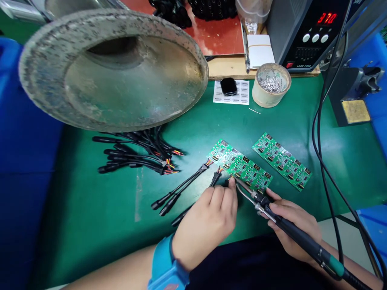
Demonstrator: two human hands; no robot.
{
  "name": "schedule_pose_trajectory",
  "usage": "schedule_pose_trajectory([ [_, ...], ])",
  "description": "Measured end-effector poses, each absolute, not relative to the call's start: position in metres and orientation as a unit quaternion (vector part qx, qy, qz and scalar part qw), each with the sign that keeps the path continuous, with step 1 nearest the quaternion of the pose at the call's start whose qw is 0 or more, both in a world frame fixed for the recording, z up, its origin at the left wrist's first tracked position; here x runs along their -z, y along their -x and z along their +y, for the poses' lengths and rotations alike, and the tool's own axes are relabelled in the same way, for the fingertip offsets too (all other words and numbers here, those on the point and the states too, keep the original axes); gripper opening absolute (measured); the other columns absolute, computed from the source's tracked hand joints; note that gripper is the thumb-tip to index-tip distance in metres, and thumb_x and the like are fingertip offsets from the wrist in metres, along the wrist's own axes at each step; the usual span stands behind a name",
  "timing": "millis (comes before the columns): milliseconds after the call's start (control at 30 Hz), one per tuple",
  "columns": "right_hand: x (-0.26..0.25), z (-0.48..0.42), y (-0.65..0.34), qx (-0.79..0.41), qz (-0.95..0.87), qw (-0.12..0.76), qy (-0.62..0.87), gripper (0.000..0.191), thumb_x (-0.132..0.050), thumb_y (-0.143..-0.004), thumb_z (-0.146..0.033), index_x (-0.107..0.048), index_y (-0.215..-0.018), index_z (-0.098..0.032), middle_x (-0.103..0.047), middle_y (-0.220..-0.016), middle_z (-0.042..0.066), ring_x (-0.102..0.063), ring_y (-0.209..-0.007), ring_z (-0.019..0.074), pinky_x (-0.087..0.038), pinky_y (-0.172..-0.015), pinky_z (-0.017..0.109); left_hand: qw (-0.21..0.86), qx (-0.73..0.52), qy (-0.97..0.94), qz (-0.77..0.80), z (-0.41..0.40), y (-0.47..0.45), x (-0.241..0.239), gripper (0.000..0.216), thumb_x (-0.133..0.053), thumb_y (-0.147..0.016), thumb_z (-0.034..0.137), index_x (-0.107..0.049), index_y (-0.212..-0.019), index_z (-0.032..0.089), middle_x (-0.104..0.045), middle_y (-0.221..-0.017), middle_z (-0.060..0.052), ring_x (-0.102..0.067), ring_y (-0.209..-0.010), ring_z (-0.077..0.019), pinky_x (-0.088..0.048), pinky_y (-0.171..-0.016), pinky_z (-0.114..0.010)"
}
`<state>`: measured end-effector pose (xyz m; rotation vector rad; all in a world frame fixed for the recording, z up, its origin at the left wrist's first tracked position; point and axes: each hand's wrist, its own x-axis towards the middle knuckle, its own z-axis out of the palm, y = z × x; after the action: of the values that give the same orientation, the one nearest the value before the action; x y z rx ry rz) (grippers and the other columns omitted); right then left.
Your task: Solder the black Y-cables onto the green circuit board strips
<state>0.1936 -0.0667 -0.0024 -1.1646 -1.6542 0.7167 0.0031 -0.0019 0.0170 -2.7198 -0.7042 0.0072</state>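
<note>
A green circuit board panel (242, 163) with small digit displays lies on the bench in front of me. Black cables (189, 179) run from its near left edge, joined by coloured wires. My left hand (208, 209) is closed at that edge, fingertips pinching the wires of a cable mostly hidden under the hand. In my right hand (293, 225) is a soldering iron (284, 225) with a thin metal feed tube alongside; its tip meets the board edge right by my left fingertips. A second green board (282, 161) lies to the right, apart from both hands.
A large metal fume hood (130, 88) hangs at upper left, above a pile of black cables (139, 153). At the back are a solder tub (270, 85), a label sheet (231, 98) and the soldering station (308, 36). Iron leads (320, 141) hang at right, near the iron stand (347, 96).
</note>
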Motion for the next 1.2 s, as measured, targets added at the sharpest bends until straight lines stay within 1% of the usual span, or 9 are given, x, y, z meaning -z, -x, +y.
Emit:
schedule_pose_trajectory([
  [167,0.000,-0.068,-0.196,-0.310,-0.650,0.487,0.495,0.039,-0.057,-0.080,-0.005,-0.057,-0.116,-0.020,-0.074,-0.080,0.004,-0.071,-0.079,0.0208,-0.058,-0.085,0.043,0.166,-0.016,0.952,-0.256,-0.004,-0.004,-0.016,0.036,-0.040,-0.077,-0.007,-0.062,-0.105,-0.007,-0.056,-0.061,-0.006,-0.056,-0.056,-0.0184,-0.046,-0.050,-0.030],
  [333,0.004,-0.070,-0.196,-0.359,-0.594,0.510,0.508,0.036,-0.057,-0.080,-0.005,-0.058,-0.112,-0.022,-0.073,-0.085,0.003,-0.070,-0.084,0.0188,-0.053,-0.093,0.044,0.161,-0.028,0.949,-0.271,-0.007,-0.004,-0.018,0.038,-0.037,-0.077,-0.007,-0.062,-0.106,-0.004,-0.054,-0.061,-0.005,-0.055,-0.056,-0.0186,-0.046,-0.050,-0.030],
  [433,0.007,-0.071,-0.195,-0.370,-0.576,0.522,0.509,0.038,-0.058,-0.080,-0.004,-0.059,-0.112,-0.024,-0.071,-0.086,0.002,-0.069,-0.082,0.0159,-0.054,-0.093,0.041,0.099,-0.001,0.939,-0.328,-0.008,0.001,-0.015,0.039,-0.038,-0.080,-0.003,-0.058,-0.113,-0.001,-0.057,-0.067,-0.006,-0.057,-0.061,-0.0199,-0.050,-0.056,-0.033],
  [500,0.008,-0.072,-0.194,-0.378,-0.562,0.529,0.511,0.037,-0.058,-0.080,-0.003,-0.059,-0.110,-0.024,-0.070,-0.084,0.001,-0.069,-0.081,0.0151,-0.057,-0.087,0.037,0.036,0.060,0.918,-0.390,-0.008,0.006,-0.010,0.034,-0.043,-0.086,0.007,-0.056,-0.117,0.002,-0.058,-0.072,-0.007,-0.057,-0.065,-0.0200,-0.052,-0.060,-0.035],
  [567,0.008,-0.073,-0.194,-0.386,-0.548,0.535,0.514,0.035,-0.057,-0.081,-0.004,-0.059,-0.109,-0.024,-0.071,-0.083,0.001,-0.069,-0.086,0.0167,-0.059,-0.082,0.033,-0.035,0.130,0.891,-0.434,-0.007,0.011,-0.004,0.030,-0.048,-0.089,0.018,-0.057,-0.115,0.006,-0.060,-0.081,-0.008,-0.059,-0.073,-0.0196,-0.053,-0.067,-0.034],
  [700,0.010,-0.077,-0.197,-0.393,-0.552,0.522,0.519,0.031,-0.058,-0.082,-0.007,-0.058,-0.108,-0.023,-0.072,-0.080,0.003,-0.064,-0.105,0.0233,-0.056,-0.089,0.040,-0.126,0.185,0.881,-0.416,-0.002,0.018,0.006,0.025,-0.049,-0.088,0.015,-0.061,-0.110,0.012,-0.062,-0.102,-0.010,-0.059,-0.091,-0.0186,-0.052,-0.081,-0.031],
  [867,0.014,-0.081,-0.200,-0.397,-0.562,0.506,0.520,0.030,-0.058,-0.081,-0.006,-0.057,-0.107,-0.022,-0.072,-0.081,0.004,-0.061,-0.110,0.0258,-0.057,-0.086,0.040,-0.081,0.150,0.917,-0.360,0.000,0.021,0.007,0.030,-0.044,-0.088,0.009,-0.059,-0.114,0.010,-0.062,-0.100,-0.012,-0.059,-0.090,-0.0211,-0.053,-0.078,-0.035],
  [1033,0.014,-0.081,-0.198,-0.383,-0.560,0.495,0.542,0.028,-0.062,-0.080,-0.008,-0.060,-0.104,-0.022,-0.072,-0.090,0.005,-0.061,-0.109,0.0266,-0.057,-0.088,0.039,-0.036,0.151,0.903,-0.401,-0.007,0.012,0.008,0.027,-0.051,-0.085,0.009,-0.060,-0.110,0.008,-0.060,-0.094,-0.012,-0.057,-0.084,-0.0224,-0.054,-0.073,-0.036],
  [1200,0.013,-0.079,-0.197,-0.379,-0.571,0.500,0.530,0.030,-0.059,-0.080,-0.005,-0.058,-0.106,-0.021,-0.074,-0.081,0.003,-0.061,-0.109,0.0251,-0.056,-0.090,0.041,-0.035,0.156,0.890,-0.428,-0.011,0.004,0.010,0.026,-0.048,-0.087,0.011,-0.059,-0.110,0.007,-0.057,-0.092,-0.012,-0.055,-0.082,-0.0214,-0.054,-0.072,-0.036],
])
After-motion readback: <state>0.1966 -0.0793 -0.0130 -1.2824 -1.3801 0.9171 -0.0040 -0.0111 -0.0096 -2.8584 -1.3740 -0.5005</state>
